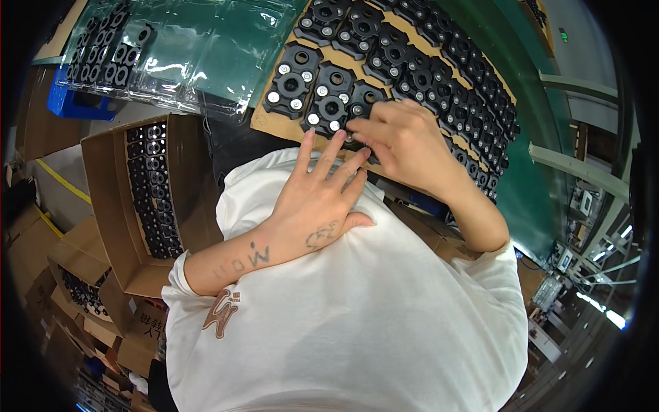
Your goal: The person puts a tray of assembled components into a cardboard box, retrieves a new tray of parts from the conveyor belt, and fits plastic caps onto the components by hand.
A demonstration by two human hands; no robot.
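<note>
Right hand fingers pinch a black part; left hand fingers spread beside it.

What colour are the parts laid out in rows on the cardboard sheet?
Black, with silvery round inserts; the head view shows the parts on the brown cardboard sheet.

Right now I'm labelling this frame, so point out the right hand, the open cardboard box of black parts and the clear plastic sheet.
right hand point(405, 141), head view, back of the hand
open cardboard box of black parts point(113, 206), head view, inner left wall
clear plastic sheet point(206, 48), head view, glossy middle
</note>
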